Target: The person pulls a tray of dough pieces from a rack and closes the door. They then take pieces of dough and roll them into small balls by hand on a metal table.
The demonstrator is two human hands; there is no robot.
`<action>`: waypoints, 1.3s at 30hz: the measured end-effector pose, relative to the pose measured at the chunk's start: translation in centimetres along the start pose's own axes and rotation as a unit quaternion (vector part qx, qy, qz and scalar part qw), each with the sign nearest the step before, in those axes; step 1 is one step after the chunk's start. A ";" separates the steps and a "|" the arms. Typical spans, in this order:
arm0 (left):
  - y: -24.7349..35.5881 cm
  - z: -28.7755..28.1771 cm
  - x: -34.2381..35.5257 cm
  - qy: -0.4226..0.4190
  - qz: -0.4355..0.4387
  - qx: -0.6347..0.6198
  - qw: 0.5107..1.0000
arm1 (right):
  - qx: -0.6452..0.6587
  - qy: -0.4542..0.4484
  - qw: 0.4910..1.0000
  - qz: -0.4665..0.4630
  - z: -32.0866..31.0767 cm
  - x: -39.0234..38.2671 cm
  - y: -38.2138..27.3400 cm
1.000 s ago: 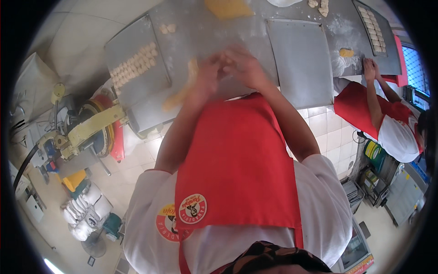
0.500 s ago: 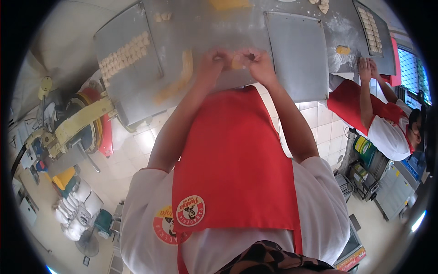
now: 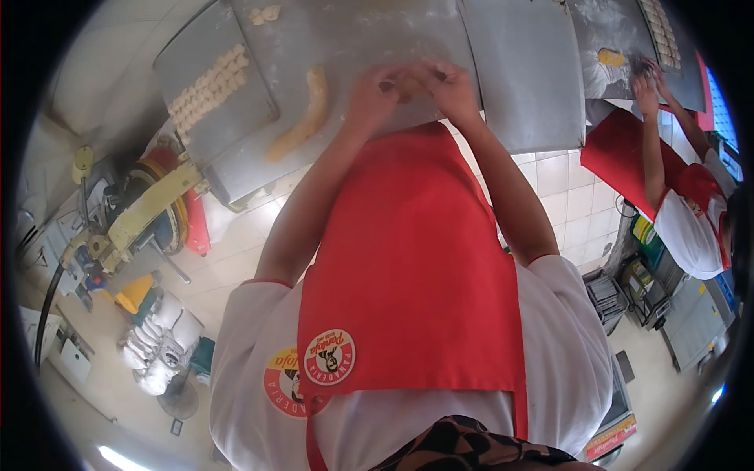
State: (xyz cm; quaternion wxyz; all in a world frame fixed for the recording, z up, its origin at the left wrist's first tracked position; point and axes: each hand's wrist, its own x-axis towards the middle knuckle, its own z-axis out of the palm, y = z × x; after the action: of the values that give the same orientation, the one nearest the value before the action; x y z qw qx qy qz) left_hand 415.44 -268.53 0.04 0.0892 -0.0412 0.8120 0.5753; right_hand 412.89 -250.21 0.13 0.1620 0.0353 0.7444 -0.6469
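Close together by the near edge of the metal table (image 3: 361, 31), the left hand (image 3: 371, 97) and right hand (image 3: 454, 93) pinch a blurred dough piece (image 3: 408, 86). A curved dough strip (image 3: 314, 112) lies left of them, near a tray (image 3: 232, 115) of dough lumps (image 3: 208, 90) at the table's left edge.

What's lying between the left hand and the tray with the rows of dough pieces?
A long, curved strip of yellow dough lies on the metal table between the left hand and the tray; the head view shows it.
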 end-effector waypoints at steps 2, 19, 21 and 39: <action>-0.5 0.5 0.1 -0.012 -0.096 -0.094 0.991 | 0.055 -0.006 0.998 0.043 0.0 -0.9 -1.9; -7.0 7.5 7.6 0.044 0.016 0.223 0.974 | -0.340 -0.025 0.913 -0.223 -3.8 5.9 10.4; -6.9 7.2 7.4 0.053 0.050 0.262 0.962 | -0.333 -0.047 0.918 -0.211 -4.4 6.6 9.6; -7.9 6.1 7.3 0.044 0.165 0.215 0.961 | -0.268 -0.064 0.960 0.054 -3.6 8.1 5.2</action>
State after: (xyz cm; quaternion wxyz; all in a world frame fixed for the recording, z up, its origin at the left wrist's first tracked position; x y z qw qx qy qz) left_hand 410.24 -265.16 -10.64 -0.0362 0.0885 0.9152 0.3914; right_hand 405.88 -247.19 -6.72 0.2474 -0.0111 0.8755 -0.4149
